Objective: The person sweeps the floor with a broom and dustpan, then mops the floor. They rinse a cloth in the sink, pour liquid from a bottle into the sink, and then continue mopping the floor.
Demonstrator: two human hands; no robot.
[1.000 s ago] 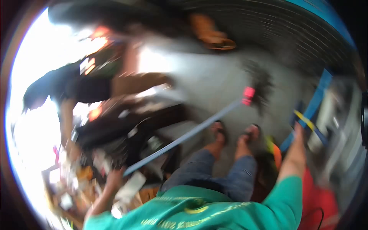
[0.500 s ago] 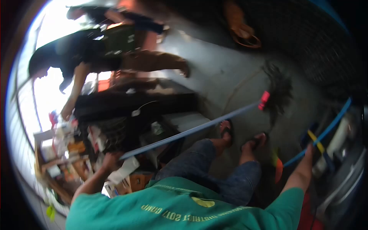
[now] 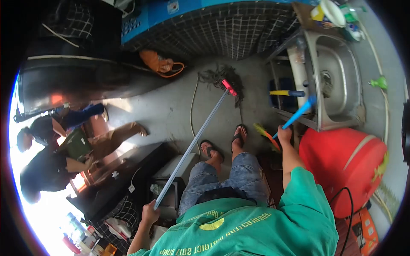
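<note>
My left hand (image 3: 149, 214) is closed around the top of a mop's grey-blue handle (image 3: 192, 147). The handle slants away to a pink clamp (image 3: 229, 87), and dark, stringy mop strands (image 3: 215, 77) lie spread on the floor. In my right hand (image 3: 285, 135) is a broom, gripped by its blue handle (image 3: 300, 112). Orange and yellow-green broom bristles (image 3: 267, 135) show just left of that hand, beside my right foot. Both of my sandalled feet stand on the floor between the two tools.
A metal sink (image 3: 337, 81) and a red rounded container (image 3: 341, 166) stand on the right. A hose (image 3: 193, 109) runs across the floor near the mop. Checkered cloth (image 3: 230, 38) hangs at the back, near an orange bag (image 3: 158, 62). Two people (image 3: 47, 162) are at the left.
My view has swung to the right, bringing the sink and red container into sight. The mop handle now points more steeply away from me. Both hands keep hold of their tools.
</note>
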